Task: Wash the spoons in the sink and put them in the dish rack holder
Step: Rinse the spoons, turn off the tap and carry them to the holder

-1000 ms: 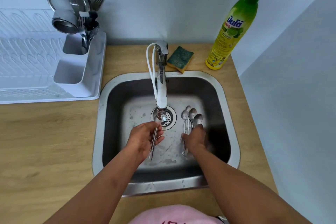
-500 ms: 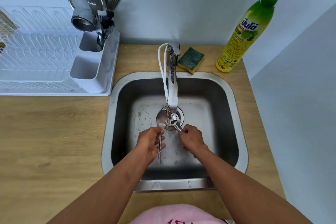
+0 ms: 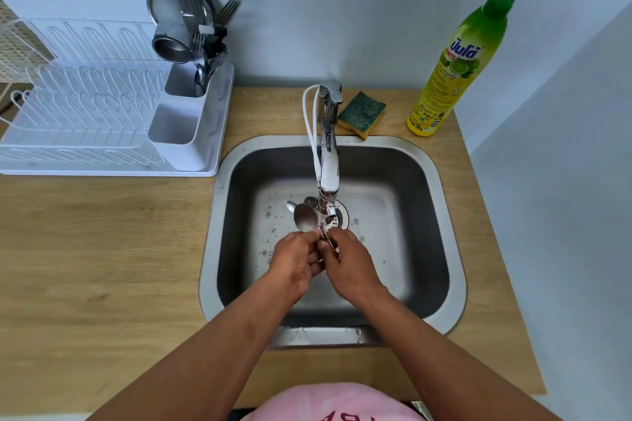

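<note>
From the head view, your left hand (image 3: 297,258) and right hand (image 3: 352,261) meet over the sink (image 3: 444,188), both clenched around the spoons (image 3: 305,217), bowls up beside the faucet (image 3: 328,161). Wet steel is stiff, light and slippery: pinch the bundled handles firmly before carrying them to the dish rack holder (image 3: 186,133) on the surface (image 3: 85,249).

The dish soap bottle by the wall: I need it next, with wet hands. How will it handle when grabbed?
The dish soap bottle is tall and narrow, so a sideways knock would probably tip it. Its smooth plastic looks likely to slip in wet fingers. It seems fairly full, so probably heavy for its size.
</note>
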The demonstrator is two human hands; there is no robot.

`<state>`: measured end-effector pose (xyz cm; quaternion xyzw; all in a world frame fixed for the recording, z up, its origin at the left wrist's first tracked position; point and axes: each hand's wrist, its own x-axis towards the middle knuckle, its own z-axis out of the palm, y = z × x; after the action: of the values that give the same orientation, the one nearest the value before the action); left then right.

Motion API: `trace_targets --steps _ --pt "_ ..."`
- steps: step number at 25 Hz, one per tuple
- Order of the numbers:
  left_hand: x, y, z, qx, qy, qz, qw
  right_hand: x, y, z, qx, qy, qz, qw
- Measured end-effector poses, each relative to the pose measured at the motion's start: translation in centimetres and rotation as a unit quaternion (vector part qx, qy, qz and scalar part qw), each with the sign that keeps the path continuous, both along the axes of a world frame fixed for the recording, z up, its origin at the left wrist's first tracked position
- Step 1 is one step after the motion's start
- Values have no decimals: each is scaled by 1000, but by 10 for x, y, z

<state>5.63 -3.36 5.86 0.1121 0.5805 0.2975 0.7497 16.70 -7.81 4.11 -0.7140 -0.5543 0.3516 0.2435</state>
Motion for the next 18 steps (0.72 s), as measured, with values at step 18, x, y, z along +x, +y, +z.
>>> trace_targets --steps 18 --pt "5 33 11 144 29 -89 985 -3 -27 22 -197 487 -128 841"
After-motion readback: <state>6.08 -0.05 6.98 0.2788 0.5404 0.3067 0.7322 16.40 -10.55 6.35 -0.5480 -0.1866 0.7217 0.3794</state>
